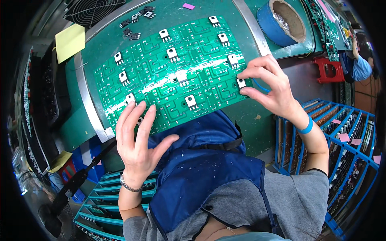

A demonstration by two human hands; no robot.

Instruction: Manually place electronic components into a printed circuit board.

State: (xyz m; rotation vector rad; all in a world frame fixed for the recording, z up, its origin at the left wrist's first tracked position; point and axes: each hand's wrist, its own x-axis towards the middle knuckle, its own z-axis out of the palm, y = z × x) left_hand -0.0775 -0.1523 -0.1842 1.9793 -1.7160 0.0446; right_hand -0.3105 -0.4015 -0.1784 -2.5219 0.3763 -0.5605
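Observation:
A large green circuit board (211, 90) lies tilted across the bench, its near edge above my lap. Several three-legged transistors with pale faces stand in rows on it, one of them a transistor (190, 102) near the front edge. My left hand (136, 146) is open, fingers spread over the board's near left corner and thumb apart; its fingertips partly cover the transistors there. At the right edge, the thumb and index finger of my right hand (275, 88) close around a transistor (241, 83) from both sides.
Loose black transistors (130, 34) lie beyond the board, near a pink slip (188, 6). A blue round tub (279, 24) stands at the far right. Board racks, one blue (335, 134) and one teal (98, 197), flank me. Another person (360, 66) sits at far right.

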